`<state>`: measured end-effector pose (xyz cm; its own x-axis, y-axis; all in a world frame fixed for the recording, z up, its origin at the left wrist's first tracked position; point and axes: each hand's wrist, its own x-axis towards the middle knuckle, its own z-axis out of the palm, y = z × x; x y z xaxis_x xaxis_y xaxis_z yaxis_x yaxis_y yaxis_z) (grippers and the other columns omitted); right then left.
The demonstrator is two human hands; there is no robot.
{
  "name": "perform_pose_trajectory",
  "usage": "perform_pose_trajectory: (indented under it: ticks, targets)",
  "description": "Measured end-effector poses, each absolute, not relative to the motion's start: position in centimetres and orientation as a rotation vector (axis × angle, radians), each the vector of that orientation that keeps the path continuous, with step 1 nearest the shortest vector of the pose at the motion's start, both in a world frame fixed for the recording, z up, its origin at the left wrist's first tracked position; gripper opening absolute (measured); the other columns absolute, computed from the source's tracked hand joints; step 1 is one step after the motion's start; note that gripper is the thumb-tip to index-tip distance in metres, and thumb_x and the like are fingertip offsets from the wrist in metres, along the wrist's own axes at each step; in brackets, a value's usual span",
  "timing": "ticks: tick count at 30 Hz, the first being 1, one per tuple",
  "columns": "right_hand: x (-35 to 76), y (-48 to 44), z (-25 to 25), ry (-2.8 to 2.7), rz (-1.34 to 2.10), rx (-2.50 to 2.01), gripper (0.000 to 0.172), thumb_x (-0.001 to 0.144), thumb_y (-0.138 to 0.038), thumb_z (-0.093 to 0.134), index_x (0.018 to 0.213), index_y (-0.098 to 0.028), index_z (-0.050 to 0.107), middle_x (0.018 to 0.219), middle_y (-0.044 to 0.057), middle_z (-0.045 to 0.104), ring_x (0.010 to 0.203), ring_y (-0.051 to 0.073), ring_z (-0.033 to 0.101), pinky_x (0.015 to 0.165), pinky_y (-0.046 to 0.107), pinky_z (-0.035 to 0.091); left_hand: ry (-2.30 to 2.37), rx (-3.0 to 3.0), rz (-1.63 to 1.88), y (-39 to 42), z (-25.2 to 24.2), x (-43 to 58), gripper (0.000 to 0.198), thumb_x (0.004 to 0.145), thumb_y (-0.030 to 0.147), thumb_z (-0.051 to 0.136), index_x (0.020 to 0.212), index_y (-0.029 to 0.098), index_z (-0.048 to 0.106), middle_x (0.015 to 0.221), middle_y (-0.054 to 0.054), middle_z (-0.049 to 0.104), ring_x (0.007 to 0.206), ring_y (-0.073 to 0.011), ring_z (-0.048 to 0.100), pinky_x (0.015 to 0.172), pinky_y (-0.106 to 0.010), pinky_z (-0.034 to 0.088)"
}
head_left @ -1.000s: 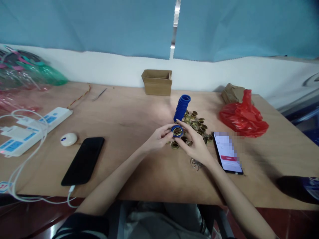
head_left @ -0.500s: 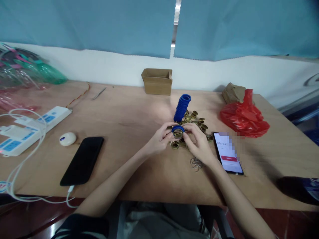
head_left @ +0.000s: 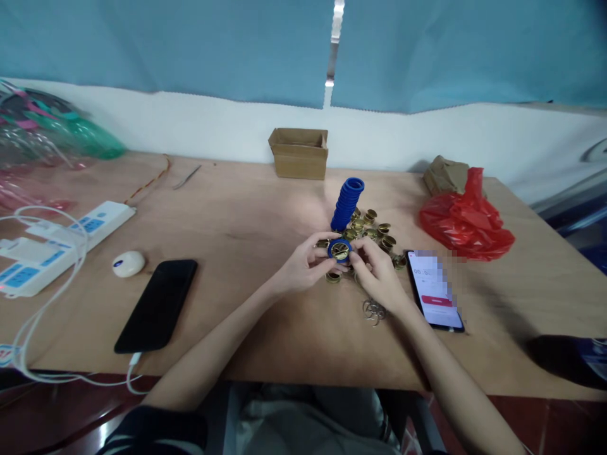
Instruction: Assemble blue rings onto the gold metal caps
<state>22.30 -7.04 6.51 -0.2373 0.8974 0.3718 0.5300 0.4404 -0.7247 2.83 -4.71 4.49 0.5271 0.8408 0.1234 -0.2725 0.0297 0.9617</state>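
Between my two hands is a blue ring [head_left: 340, 242] with a brass-coloured round piece [head_left: 339, 251] set inside it. My left hand [head_left: 308, 262] grips its left edge, thumb below and fingers above. On the other edge, the thumb and fingers of my right hand [head_left: 377, 268] are closed. Just behind stands a leaning stack of blue rings [head_left: 348, 203]. Around and beyond my hands lie several brass-coloured round pieces [head_left: 387, 243], partly hidden by the fingers. A small heap of thin silver rings [head_left: 374, 311] rests below my right hand.
An open cardboard box [head_left: 301, 162] stands against the wall. To the right are a lit phone [head_left: 429, 284], a red plastic bag [head_left: 467, 224] and a brown paper package [head_left: 444, 175]. A black phone [head_left: 159, 306], white round object [head_left: 128, 263] and power strip [head_left: 102, 221] lie left.
The blue ring has tilted to face upward more, and the brass-coloured piece now shows inside its full circle. Both hands stay in nearly the same place.
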Motion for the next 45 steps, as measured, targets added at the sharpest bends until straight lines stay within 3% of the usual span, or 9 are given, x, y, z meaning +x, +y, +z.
perform_pose_trajectory:
  ticks: [7, 13, 20, 23, 30, 36, 40, 45]
  targets:
    - [22.6, -6.8, 6.4, -1.930, 0.640, -1.169, 0.013, 0.101, -0.025, 0.047, 0.094, -0.022, 0.058, 0.086, 0.003, 0.061, 0.078, 0.018, 0.058, 0.071, 0.031, 0.046, 0.525, 1.285, 0.899, -4.4, 4.3, 2.5, 0.044, 0.091, 0.025, 0.071, 0.132, 0.016, 0.057, 0.108, -0.013, 0.077, 0.097, -0.0270, 0.078, 0.091, -0.044, 0.063]
    - [23.0, -6.5, 6.8, -1.924, 0.581, -1.193, 0.015, 0.099, -0.026, 0.052, 0.090, -0.021, 0.063, 0.077, 0.000, 0.059, 0.066, 0.016, 0.053, 0.062, 0.029, 0.040, 0.522, 1.385, 0.861, -4.1, 5.0, 2.2, 0.035, 0.094, 0.036, 0.067, 0.122, 0.015, 0.068, 0.123, -0.016, 0.071, 0.112, -0.0303, 0.072, 0.096, -0.047, 0.062]
    - [23.3, -6.5, 6.9, -1.934, 0.614, -1.175, 0.015, 0.099, -0.028, 0.055, 0.087, -0.021, 0.063, 0.074, -0.001, 0.056, 0.064, 0.014, 0.050, 0.059, 0.028, 0.037, 0.624, 1.485, 0.896, -4.1, 4.9, 2.2, 0.030, 0.100, 0.032, 0.055, 0.120, 0.014, 0.069, 0.111, -0.012, 0.074, 0.097, -0.0224, 0.075, 0.090, -0.039, 0.063]
    - [23.2, -6.7, 6.8, -1.958, 0.567, -1.186, 0.015, 0.099, -0.026, 0.053, 0.086, -0.022, 0.060, 0.075, -0.001, 0.055, 0.064, 0.015, 0.050, 0.059, 0.029, 0.039, 0.666, 1.565, 0.920, -4.1, 5.0, 2.3, 0.027, 0.100, 0.028, 0.053, 0.116, 0.014, 0.071, 0.109, -0.011, 0.075, 0.100, -0.0229, 0.074, 0.090, -0.036, 0.062]
    - [22.4, -7.0, 6.2, -1.973, 0.271, -1.101, 0.013, 0.104, -0.025, 0.048, 0.107, -0.024, 0.061, 0.096, 0.006, 0.067, 0.085, 0.021, 0.064, 0.076, 0.037, 0.053, 0.656, 1.479, 1.013, -4.0, 5.0, 2.3, 0.028, 0.099, 0.029, 0.054, 0.123, 0.019, 0.067, 0.119, -0.009, 0.072, 0.103, -0.0209, 0.072, 0.093, -0.037, 0.061]
    - [21.8, -7.3, 5.4, -1.971, 0.229, -1.061, 0.015, 0.102, -0.024, 0.053, 0.110, -0.026, 0.066, 0.103, 0.006, 0.071, 0.095, 0.023, 0.068, 0.086, 0.041, 0.057, 0.637, 1.501, 1.067, -4.1, 4.7, 2.4, 0.039, 0.091, 0.024, 0.069, 0.128, 0.019, 0.061, 0.127, -0.011, 0.069, 0.118, -0.0231, 0.066, 0.102, -0.037, 0.055]
    - [21.7, -7.5, 6.1, -1.921, 0.288, -1.078, 0.015, 0.099, -0.025, 0.056, 0.112, -0.024, 0.064, 0.101, 0.006, 0.072, 0.076, 0.018, 0.067, 0.069, 0.034, 0.057, 0.669, 1.491, 1.165, -3.7, 4.2, 2.6, 0.040, 0.088, 0.025, 0.071, 0.127, 0.019, 0.060, 0.127, -0.012, 0.068, 0.118, -0.0225, 0.065, 0.101, -0.037, 0.054]
    - [24.8, -7.0, 8.5, -1.811, 0.474, -1.359, 0.018, 0.099, -0.036, 0.055, 0.097, -0.022, 0.067, 0.070, 0.000, 0.066, 0.055, 0.014, 0.057, 0.052, 0.028, 0.046, 0.744, 1.396, 1.270, -3.2, 3.6, 2.5, 0.054, 0.076, 0.028, 0.084, 0.123, 0.020, 0.058, 0.123, -0.011, 0.070, 0.112, -0.0231, 0.068, 0.095, -0.036, 0.056]
